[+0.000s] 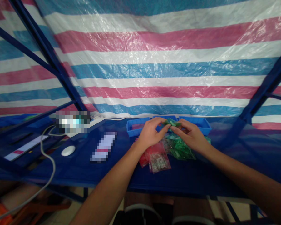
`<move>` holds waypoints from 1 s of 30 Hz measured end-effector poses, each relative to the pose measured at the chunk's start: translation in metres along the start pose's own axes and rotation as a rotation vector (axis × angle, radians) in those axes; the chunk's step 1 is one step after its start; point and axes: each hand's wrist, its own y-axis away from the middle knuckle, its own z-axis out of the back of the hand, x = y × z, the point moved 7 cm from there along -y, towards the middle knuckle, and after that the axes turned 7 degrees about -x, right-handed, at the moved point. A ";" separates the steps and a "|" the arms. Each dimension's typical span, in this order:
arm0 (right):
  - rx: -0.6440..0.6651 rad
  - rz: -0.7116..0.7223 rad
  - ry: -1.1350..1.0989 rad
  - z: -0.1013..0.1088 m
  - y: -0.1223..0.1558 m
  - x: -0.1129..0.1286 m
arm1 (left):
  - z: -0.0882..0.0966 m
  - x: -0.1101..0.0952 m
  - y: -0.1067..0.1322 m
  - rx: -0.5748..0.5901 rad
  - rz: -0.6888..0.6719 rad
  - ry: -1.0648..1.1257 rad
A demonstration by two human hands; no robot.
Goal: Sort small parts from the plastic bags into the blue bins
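Note:
Between the fingertips of my left hand (152,131) and my right hand (192,135) is a small green plastic bag (171,122); both hands are closed on it. What the bag contains is too blurred to make out. Below my hands a heap of green bags (181,148) lies on the blue table. To its left, partly under my left wrist, are red-tinted clear bags (158,157) with small greyish pieces inside. Just behind my hands stand blue plastic trays, a left one (138,126) and a right one (199,123), with another partly hidden between them.
A white oval mouse-like object (68,150) and a blurred-out phone-shaped item (104,147) lie to the left. A white cable (50,168) hangs over the front edge. Blue metal posts (67,84) rise at both sides, before a striped plastic sheet (168,68).

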 end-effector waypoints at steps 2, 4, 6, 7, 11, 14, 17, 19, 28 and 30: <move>-0.025 0.073 0.075 0.003 -0.002 0.003 | -0.004 0.004 0.001 0.041 0.043 -0.003; -0.043 0.140 0.142 0.007 -0.005 0.003 | -0.006 0.008 0.001 0.049 0.063 -0.015; -0.089 0.244 0.253 0.018 -0.010 0.005 | -0.007 0.012 0.002 0.055 0.072 -0.036; -0.117 0.303 0.322 0.025 -0.013 0.005 | -0.007 0.014 0.003 0.068 0.071 -0.053; -0.202 0.425 0.577 0.053 -0.023 0.000 | -0.011 0.016 0.005 0.149 0.048 -0.137; -0.171 0.401 0.750 0.063 -0.029 -0.016 | -0.014 0.016 0.008 0.219 0.033 -0.169; -0.003 0.333 0.846 0.056 -0.030 -0.036 | -0.020 0.019 0.013 0.289 0.018 -0.194; 0.075 0.303 0.837 0.050 -0.029 -0.042 | -0.023 0.021 0.017 0.321 -0.001 -0.200; 0.160 0.344 0.482 0.017 -0.015 -0.006 | -0.033 0.006 0.020 0.491 -0.118 -0.129; 0.190 0.342 0.409 0.009 -0.010 -0.001 | -0.036 0.001 0.021 0.540 -0.159 -0.089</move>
